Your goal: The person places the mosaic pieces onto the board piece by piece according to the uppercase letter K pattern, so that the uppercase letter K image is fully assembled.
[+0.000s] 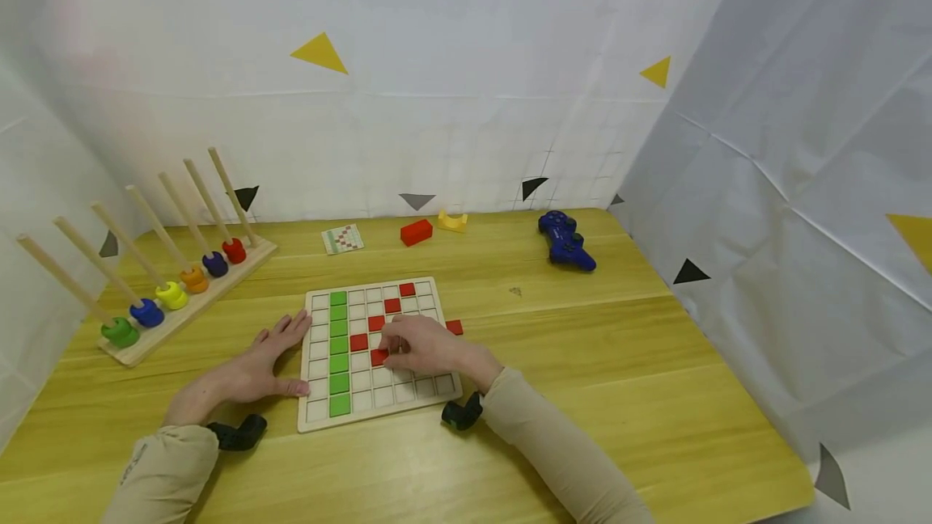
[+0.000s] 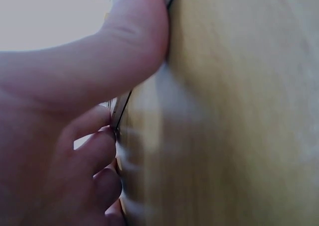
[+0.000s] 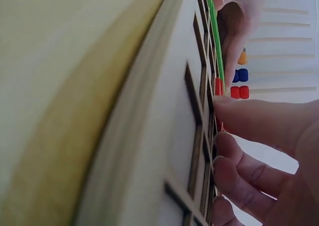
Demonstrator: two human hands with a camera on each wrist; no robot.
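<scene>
We see the left hand [image 1: 265,358] lying flat against the grid board's [image 1: 379,350] left edge to steady it, while the right hand [image 1: 422,346] pinches a red tile [image 1: 379,357] over a mid-board cell.

Board [image 1: 437,385] pale unfinished-looking wood, matt, with cut square cells; tiles on it painted, smooth: green column [image 1: 338,350], red squares [image 1: 360,341]. Table [image 1: 619,362] under the board yellow wood-grain, smooth, slight sheen. Left of the board, peg rack [image 1: 191,303] of bare light wood with glossy painted rings [image 1: 171,295]. Behind the board, card [image 1: 342,238] looks like printed paper, red block [image 1: 416,232] matt painted, gamepad [image 1: 566,242] shiny blue plastic. Sleeves [image 1: 553,443] beige cloth, matt. Walls white sheeting, creased.
</scene>
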